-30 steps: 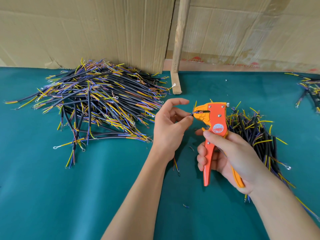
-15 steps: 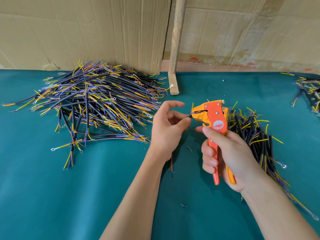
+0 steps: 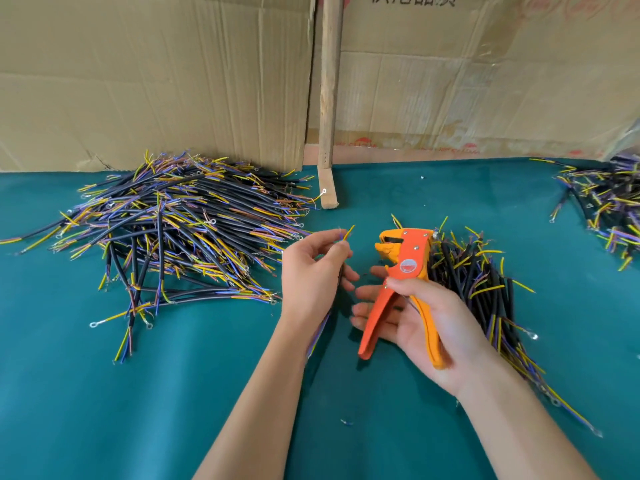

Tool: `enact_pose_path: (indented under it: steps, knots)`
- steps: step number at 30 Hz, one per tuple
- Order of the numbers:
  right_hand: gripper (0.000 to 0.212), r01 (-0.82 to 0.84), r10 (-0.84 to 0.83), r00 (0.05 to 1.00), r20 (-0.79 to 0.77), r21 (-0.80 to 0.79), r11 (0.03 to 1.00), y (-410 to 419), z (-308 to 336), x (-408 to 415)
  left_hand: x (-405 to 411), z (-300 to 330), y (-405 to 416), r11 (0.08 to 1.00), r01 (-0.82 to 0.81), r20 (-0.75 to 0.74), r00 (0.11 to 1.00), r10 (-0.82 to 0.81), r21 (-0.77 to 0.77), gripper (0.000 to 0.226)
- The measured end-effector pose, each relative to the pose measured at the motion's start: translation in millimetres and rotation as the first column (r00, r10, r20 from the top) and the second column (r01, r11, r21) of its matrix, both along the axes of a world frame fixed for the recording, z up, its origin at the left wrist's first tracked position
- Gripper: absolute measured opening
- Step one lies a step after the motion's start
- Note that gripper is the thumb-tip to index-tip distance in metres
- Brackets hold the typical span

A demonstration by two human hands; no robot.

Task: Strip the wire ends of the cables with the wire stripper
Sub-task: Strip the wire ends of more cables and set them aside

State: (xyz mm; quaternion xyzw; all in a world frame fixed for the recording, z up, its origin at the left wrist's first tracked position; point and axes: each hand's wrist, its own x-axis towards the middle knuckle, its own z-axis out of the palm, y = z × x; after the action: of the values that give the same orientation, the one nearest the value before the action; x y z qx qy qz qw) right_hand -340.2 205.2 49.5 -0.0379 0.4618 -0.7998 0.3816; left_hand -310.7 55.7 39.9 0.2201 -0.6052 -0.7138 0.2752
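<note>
**benchrat:** Cable (image 3: 341,271) in question was pinched in the left hand (image 3: 313,271), fingers (image 3: 341,249) clamped round the black jacket with the yellow and blue ends poking up past the fingertips, just left of the wire stripper (image 3: 403,271) and not touching it. Right hand (image 3: 426,317) had the stripper by its handles, which were spread apart, so the grip looked relaxed and the jaws stood open, facing the wire ends.

**solderpaws:** So how would you have done that bit right?

**benchrat:** My guess: feed one conductor at a time square into the open jaws, only the tip, and keep the left fingers close behind so the thin wire didn't bend away. Squeeze in one firm go, then pull straight. Going in crooked would probably nick strands or tear the insulation unevenly.

**solderpaws:** Anything you couldn't see?

**benchrat:** Plenty. Couldn't tell if those ends were already bare or not, too small. The lower part of the cable ran behind the left hand and forearm, mostly hidden. The jaw teeth were in shadow. Big pile (image 3: 173,230) sat far left on the bench (image 3: 173,393), a smaller pile (image 3: 478,282) behind the right hand, partly covered by it, and a third heap (image 3: 606,202) was cut off at the far right edge. Which pile was finished, no idea.
</note>
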Motion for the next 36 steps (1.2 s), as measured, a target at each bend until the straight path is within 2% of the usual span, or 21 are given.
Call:
enact_pose_path:
  steps: [4, 5, 8, 9, 11, 12, 13, 15, 16, 17, 19, 21, 24, 26, 28, 32, 36]
  knots:
    - [0.07, -0.05, 0.055, 0.995, 0.08, -0.062, 0.997, -0.9, 2.6, 3.9, 5.3, 18.8, 6.7, 0.998, -0.006, -0.023, 1.0, 0.004, -0.057, 0.015]
    - [0.064, -0.08, 0.088, 0.991, 0.096, -0.084, 0.993, -3.1, 3.2, 6.0, 6.4, 25.3, 11.9, 0.997, 0.001, -0.033, 0.999, -0.004, -0.083, 0.014]
    - [0.019, -0.136, 0.147, 0.985, 0.093, -0.111, 0.984, -8.6, 4.1, 11.7, 2.5, 46.8, 36.2, 0.983, 0.006, -0.098, 0.995, -0.024, -0.184, 0.012]
    - [0.016, -0.139, 0.149, 0.985, 0.081, -0.121, 0.983, -8.5, 2.6, 11.8, -2.9, 54.0, 45.3, 0.977, 0.02, -0.114, 0.993, -0.045, -0.21, 0.012]
    - [0.026, -0.18, 0.181, 0.983, -0.004, -0.123, 0.976, -8.8, 0.4, 12.1, -18.4, 68.2, 59.5, 0.954, 0.072, -0.087, 0.991, -0.102, -0.292, 0.015]
    - [0.031, -0.199, 0.195, 0.98, -0.044, -0.123, 0.972, -9.1, 1.1, 13.0, -28.4, 74.4, 65.3, 0.923, 0.123, -0.027, 0.989, -0.143, -0.365, 0.018]
    - [0.034, -0.209, 0.202, 0.977, -0.069, -0.123, 0.97, -9.0, 0.9, 13.7, -38.0, 80.2, 69.4, 0.854, 0.192, 0.081, 0.981, -0.175, -0.483, 0.023]
    - [0.033, -0.208, 0.197, 0.975, -0.103, -0.112, 0.972, -8.6, 0.4, 14.3, -51.1, 82.6, 72.7, 0.601, 0.355, 0.335, 0.93, -0.151, -0.716, 0.036]
    - [0.03, -0.197, 0.186, 0.977, -0.104, -0.107, 0.975, -8.5, 0.5, 14.5, -52.8, 80.0, 71.6, 0.494, 0.42, 0.411, 0.902, -0.134, -0.761, 0.04]
    - [0.025, -0.191, 0.182, 0.979, -0.09, -0.106, 0.976, -12.0, -0.5, 14.6, -51.2, 76.8, 63.9, 0.434, 0.453, 0.448, 0.886, -0.122, -0.779, 0.037]
    - [0.022, -0.162, 0.162, 0.987, -0.013, -0.098, 0.982, -13.0, -1.1, 12.5, -45.8, 69.8, 43.0, 0.417, 0.448, 0.45, 0.888, -0.1, -0.791, 0.024]
    - [0.035, -0.136, 0.139, 0.989, 0.045, -0.075, 0.988, -12.4, -2.9, 11.5, -38.2, 64.2, 9.4, 0.395, 0.385, 0.433, 0.901, 0.035, -0.834, 0.021]
    - [0.063, -0.111, 0.113, 0.991, 0.073, -0.041, 0.993, -11.3, -1.1, 11.3, -21.0, 62.4, -51.5, 0.217, 0.296, 0.354, 0.877, 0.325, -0.93, 0.023]
    - [0.068, -0.112, 0.116, 0.99, 0.085, -0.044, 0.993, -10.7, -1.1, 10.8, -7.4, 57.9, -89.0, 0.147, 0.35, 0.378, 0.813, 0.443, -0.925, 0.025]
    - [0.066, -0.106, 0.11, 0.99, 0.093, -0.046, 0.993, -10.1, -2.0, 9.4, 3.1, 50.3, -112.1, 0.148, 0.461, 0.474, 0.751, 0.459, -0.875, 0.029]
    - [0.066, -0.077, 0.084, 0.989, 0.123, -0.063, 0.995, -8.3, -0.6, 9.2, 9.3, 42.1, -126.1, 0.067, 0.531, 0.513, 0.767, 0.385, -0.844, 0.025]
    - [0.068, 0.058, -0.039, 0.986, 0.162, -0.115, 0.992, -3.9, 0.2, 4.6, 6.8, 46.6, -131.9, 0.013, 0.62, 0.583, 0.729, 0.358, -0.784, 0.017]
